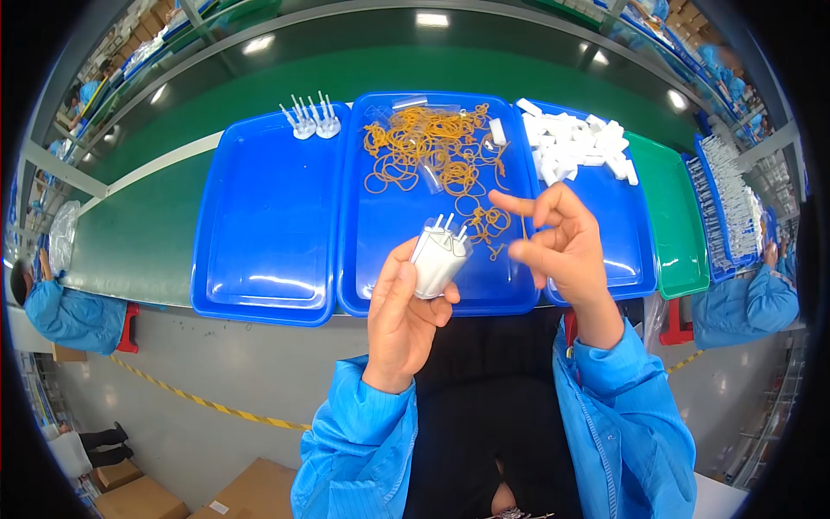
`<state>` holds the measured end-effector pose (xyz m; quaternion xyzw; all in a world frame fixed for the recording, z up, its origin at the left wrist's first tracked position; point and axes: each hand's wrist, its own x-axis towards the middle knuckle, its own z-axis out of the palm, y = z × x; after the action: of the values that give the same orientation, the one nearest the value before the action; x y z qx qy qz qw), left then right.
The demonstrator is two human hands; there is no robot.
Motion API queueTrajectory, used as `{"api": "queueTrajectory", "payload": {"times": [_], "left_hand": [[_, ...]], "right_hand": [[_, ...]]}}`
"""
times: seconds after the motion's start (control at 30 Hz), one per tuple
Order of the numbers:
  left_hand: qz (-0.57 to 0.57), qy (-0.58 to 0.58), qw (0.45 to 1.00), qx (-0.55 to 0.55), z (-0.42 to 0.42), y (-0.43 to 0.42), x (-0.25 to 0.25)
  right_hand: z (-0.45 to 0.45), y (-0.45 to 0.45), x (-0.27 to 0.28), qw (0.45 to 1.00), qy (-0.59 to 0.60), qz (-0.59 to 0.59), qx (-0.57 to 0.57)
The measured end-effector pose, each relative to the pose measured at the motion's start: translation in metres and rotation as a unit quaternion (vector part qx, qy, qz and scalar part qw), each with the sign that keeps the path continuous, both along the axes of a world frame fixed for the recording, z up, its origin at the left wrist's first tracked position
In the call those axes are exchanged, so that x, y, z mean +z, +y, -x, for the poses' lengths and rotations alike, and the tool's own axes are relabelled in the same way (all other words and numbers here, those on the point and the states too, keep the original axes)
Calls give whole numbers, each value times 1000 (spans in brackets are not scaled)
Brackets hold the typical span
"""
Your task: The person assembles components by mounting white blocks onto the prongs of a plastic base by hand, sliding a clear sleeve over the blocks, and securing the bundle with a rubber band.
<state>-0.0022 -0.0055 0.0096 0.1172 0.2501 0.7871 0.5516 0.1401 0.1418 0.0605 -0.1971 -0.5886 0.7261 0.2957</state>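
My left hand [402,316] is closed around a bundle of white plastic pieces [439,264] with several thin white prongs pointing up. It is held above the front of the middle blue tray [380,294]. To its right, my right hand [562,238] is raised, index finger and thumb apart, with a thin tan rubber band [524,227] stretched between its fingers. The band does not touch the bundle. Behind both hands, a tangled heap of tan rubber bands [424,130] lies in the middle tray, with some clear plastic bits among them.
The left blue tray [259,225] holds two upright pronged white bundles [316,128] at its back corner. In the right blue tray [605,251] is a pile of white blocks [575,143]. A green tray [679,233] stands beyond it. Co-workers in blue sit at both sides.
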Motion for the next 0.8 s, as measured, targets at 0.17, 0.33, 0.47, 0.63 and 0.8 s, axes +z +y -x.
{"api": "queueTrajectory", "payload": {"times": [0.17,0.33,0.47,0.63,0.8], "left_hand": [[27,160,986,25,-13,6,-5],[-9,134,991,12,-15,6,-6],[-104,-58,993,1,-15,7,-7],[-119,-138,983,-20,-25,16,-14],[-181,-113,977,-15,-30,21,-10]], "right_hand": [[11,-9,24,893,-63,-445,-11],[10,-12,18,912,-177,-368,45],[-6,-7,1,885,-175,-429,53],[-12,-14,-31,984,140,1,109],[-8,-22,-35,791,369,434,223]]}}
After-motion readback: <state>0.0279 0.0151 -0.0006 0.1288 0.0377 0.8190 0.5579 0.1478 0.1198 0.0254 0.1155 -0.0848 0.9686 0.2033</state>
